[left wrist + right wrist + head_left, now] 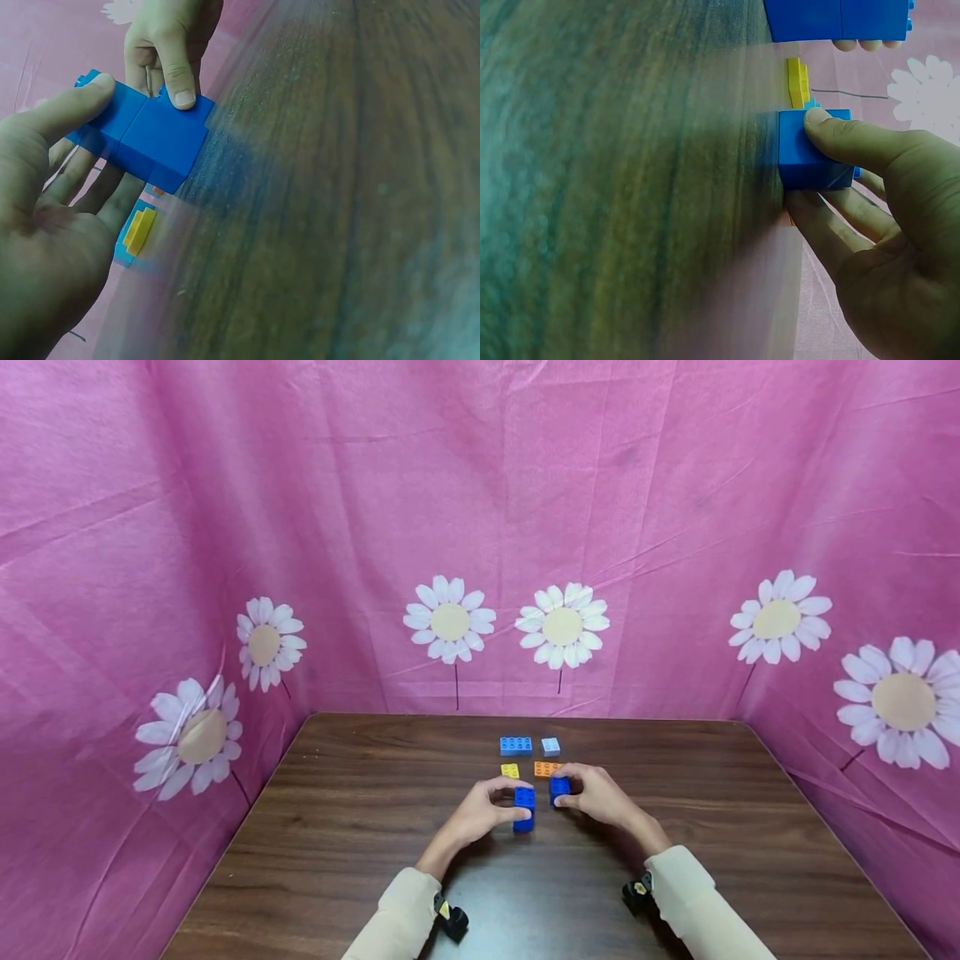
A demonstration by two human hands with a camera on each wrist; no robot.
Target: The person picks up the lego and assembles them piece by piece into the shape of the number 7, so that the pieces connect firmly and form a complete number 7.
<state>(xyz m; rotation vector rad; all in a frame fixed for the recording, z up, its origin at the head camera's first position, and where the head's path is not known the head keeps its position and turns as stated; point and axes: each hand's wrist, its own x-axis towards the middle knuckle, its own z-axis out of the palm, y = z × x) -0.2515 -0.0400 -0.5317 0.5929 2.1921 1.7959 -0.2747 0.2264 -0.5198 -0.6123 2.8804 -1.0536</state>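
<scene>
My left hand pinches a stack of two dark blue toy bricks between thumb and fingers, studs up. In the left wrist view the seam between the stacked bricks shows. To the right, my right hand grips a single dark blue brick, its thumb on the near face and its fingers on the other side. A small gap separates the stack from the single brick in the head view. The single brick stands at the tabletop in the right wrist view.
Just beyond the hands lie a yellow brick and an orange brick, partly covered by the right hand. Farther back are a lighter blue brick and a pale blue brick. Pink flowered cloth surrounds the wooden table.
</scene>
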